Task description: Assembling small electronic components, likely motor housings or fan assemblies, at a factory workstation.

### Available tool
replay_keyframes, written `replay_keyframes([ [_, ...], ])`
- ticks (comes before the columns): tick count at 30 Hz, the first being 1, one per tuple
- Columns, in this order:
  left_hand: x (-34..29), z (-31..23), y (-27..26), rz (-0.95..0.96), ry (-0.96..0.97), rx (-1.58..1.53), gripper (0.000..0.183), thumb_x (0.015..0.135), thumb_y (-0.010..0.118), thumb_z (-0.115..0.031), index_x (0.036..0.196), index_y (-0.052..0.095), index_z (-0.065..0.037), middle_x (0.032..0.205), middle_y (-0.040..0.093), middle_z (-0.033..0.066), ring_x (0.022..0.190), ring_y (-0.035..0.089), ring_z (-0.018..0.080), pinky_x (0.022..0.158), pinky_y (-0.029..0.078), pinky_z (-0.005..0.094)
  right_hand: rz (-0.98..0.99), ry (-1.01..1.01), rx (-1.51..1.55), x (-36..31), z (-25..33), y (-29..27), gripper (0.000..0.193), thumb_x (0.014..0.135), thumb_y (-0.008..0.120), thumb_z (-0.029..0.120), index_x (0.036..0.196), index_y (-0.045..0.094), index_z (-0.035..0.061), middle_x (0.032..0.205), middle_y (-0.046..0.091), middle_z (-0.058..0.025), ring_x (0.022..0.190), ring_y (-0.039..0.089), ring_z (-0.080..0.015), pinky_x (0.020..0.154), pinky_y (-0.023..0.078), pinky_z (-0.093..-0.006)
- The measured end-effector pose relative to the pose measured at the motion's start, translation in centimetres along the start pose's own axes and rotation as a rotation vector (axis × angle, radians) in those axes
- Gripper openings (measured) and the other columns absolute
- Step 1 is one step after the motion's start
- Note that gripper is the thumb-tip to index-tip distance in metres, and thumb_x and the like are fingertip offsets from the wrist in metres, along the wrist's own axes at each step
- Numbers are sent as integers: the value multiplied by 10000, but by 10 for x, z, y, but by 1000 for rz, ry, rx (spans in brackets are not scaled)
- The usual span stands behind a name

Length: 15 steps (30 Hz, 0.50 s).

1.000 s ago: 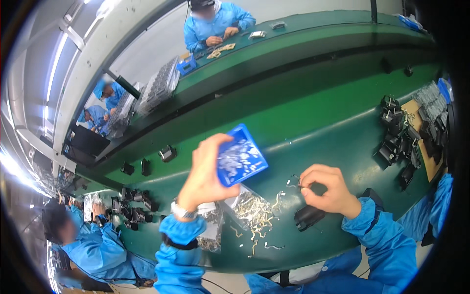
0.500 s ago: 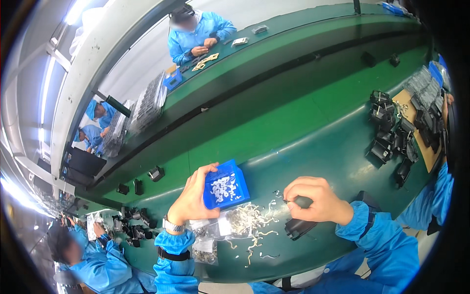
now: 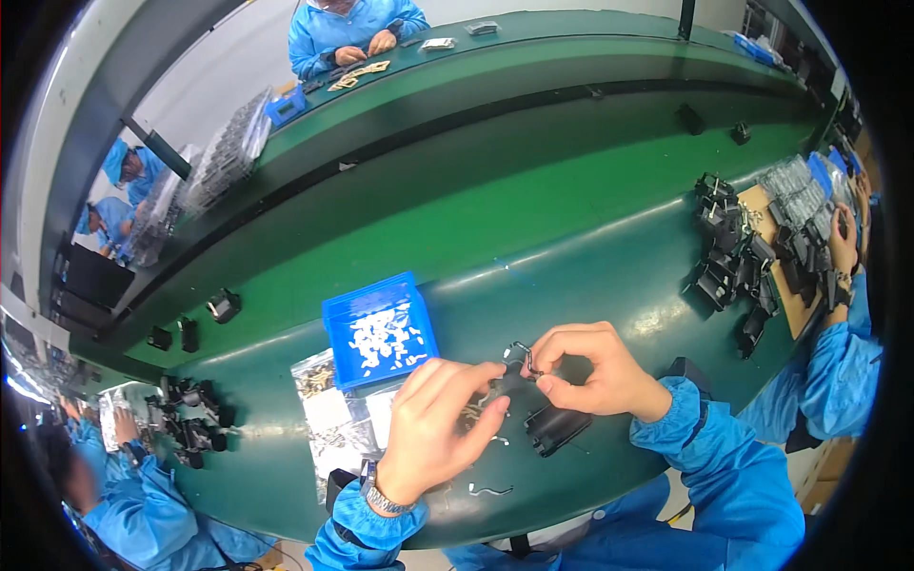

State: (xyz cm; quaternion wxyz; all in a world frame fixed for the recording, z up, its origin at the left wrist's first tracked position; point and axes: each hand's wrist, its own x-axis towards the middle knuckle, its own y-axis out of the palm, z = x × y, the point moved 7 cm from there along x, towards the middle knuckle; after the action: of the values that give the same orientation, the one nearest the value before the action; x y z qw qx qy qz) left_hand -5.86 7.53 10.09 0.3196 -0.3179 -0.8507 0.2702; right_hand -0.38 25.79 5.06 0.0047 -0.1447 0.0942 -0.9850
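My left hand (image 3: 440,423) reaches in over the loose wires, its thumb and index finger apart. Its index fingertip comes up against a small black part with a thin looped wire (image 3: 519,360), though contact is hard to make out. My right hand (image 3: 605,376) pinches that part from the other side. Just below the right hand lies a black plastic housing (image 3: 557,428). A blue bin (image 3: 428,328) of small white pieces stands beyond my left hand. Short wires (image 3: 473,409) are partly hidden under my left hand, and one loose wire (image 3: 490,490) lies nearer me.
Clear plastic bags (image 3: 333,433) with small parts lie left of my left hand. Black housings are heaped at the right (image 3: 728,252) and left (image 3: 190,419). Co-workers in blue sit on both sides; another person (image 3: 352,38) works across the green conveyor (image 3: 571,190).
My left hand has let go of the blue bin, which now rests on the table farther left, and has come across toward my right hand. The view has shifted.
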Motion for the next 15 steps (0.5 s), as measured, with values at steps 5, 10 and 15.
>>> replay_keyframes([
  [5, -13, 15, 19, -35, 11, -76, 390, 763, 934, -114, 1112, 778, -32, 940, 744, 92, 821, 686, 268, 725, 539, 374, 69, -2, -60, 2, 2, 8, 117, 882, 789, 70, 946, 706, 20, 1002, 744, -95, 855, 716, -219, 781, 580, -357],
  [10, -22, 5, 20, -116, 106, 40, 345, 699, 965, -119, 1004, 810, -74, 933, 735, 62, 796, 676, 257, 668, 519, 369, 167, 0, -117, 0, 8, 12, 116, 890, 802, 83, 959, 724, 32, 1016, 730, -93, 859, 704, -236, 774, 579, -362],
  [15, -30, 10, 21, -144, 182, 28, 256, 731, 917, -101, 965, 812, -90, 963, 745, 15, 770, 661, 200, 652, 461, 348, 205, 18, -92, 0, 4, 20, 136, 885, 859, 124, 914, 747, 52, 997, 749, -107, 880, 734, -245, 794, 590, -353],
])
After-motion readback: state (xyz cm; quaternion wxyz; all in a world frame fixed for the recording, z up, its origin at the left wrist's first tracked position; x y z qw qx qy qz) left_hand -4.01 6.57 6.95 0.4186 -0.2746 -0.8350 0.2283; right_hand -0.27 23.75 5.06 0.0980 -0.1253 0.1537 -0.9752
